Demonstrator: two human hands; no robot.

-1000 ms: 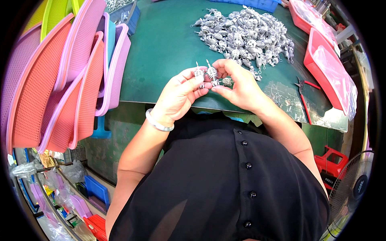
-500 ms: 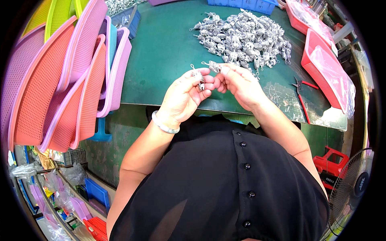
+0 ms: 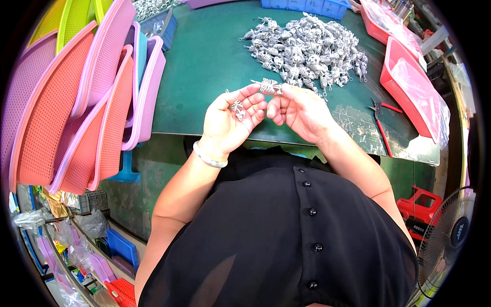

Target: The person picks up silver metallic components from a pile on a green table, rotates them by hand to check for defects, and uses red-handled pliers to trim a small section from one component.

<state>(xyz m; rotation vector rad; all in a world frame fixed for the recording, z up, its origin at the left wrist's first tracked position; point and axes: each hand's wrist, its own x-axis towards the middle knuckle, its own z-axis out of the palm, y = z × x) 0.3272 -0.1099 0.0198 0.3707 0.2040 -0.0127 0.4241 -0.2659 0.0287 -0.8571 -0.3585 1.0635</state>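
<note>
Above the table's near edge, my left hand [image 3: 227, 117] is turned palm up with curled fingers. A small silver ribbed metal charm [image 3: 237, 109], skeleton-like, lies in that hand against the fingers. A second ribbed charm [image 3: 269, 86] is held sideways between the fingertips of both hands. My right hand [image 3: 307, 110] pinches its right end with thumb and forefinger, the other fingers curled in. The left thumb and forefinger touch its left end. Beyond the hands rises a heap of similar charms [image 3: 307, 51], many with a small ring at one end.
The green table [image 3: 204, 56] bears red-handled pliers [image 3: 381, 128] on the right, beside a red basket [image 3: 409, 92] with plastic film. Stacked purple and orange baskets [image 3: 56, 112] crowd the left. Blue bins [image 3: 307, 6] stand at the back; a fan [image 3: 450, 230] is at lower right.
My left hand has opened palm up, and its charm has dropped lower in the fingers. The right hand's charm has turned and now spans both hands' fingertips.
</note>
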